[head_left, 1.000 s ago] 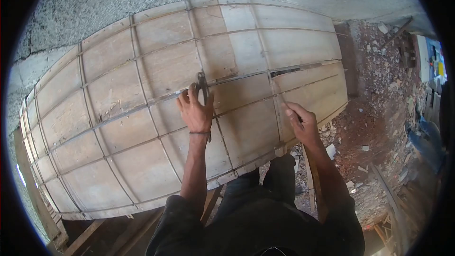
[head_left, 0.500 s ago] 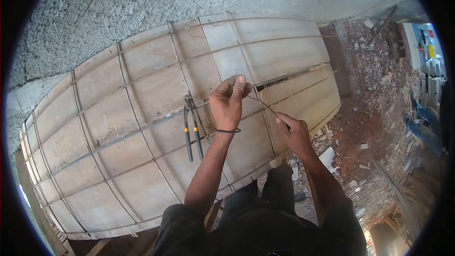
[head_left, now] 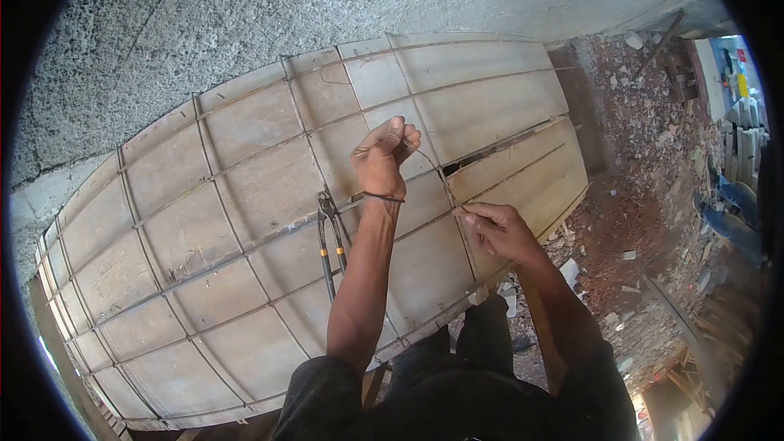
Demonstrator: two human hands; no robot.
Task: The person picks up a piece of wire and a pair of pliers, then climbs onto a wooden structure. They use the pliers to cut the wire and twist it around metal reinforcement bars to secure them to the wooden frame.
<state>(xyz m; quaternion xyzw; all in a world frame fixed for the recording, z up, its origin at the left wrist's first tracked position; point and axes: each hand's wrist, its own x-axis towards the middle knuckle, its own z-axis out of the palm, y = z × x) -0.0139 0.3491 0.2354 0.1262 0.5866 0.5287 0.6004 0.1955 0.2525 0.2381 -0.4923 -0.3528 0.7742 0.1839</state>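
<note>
A thin piece of wire (head_left: 434,165) runs between my two hands above a grid of steel bars (head_left: 306,132). My left hand (head_left: 385,151) is raised, with its fingers closed on the wire's upper end. Lower and to the right, my right hand (head_left: 500,233) pinches the other end between thumb and forefinger, close to a bar crossing. Left of my left forearm lie end-cutting pincers (head_left: 326,233) with dark handles and yellow bands; the forearm hides part of one handle.
Wooden panels (head_left: 245,143) lie beneath the bars, with a dark gap (head_left: 464,163) between two of them. A rough concrete wall (head_left: 245,16) borders the far side. Rubble (head_left: 645,139) covers the ground at right, where a person's blue-clad leg (head_left: 731,220) shows.
My left hand has moved up and slightly left. My right hand has shifted slightly down and left, closer to the bar crossing. The wire stays between both hands.
</note>
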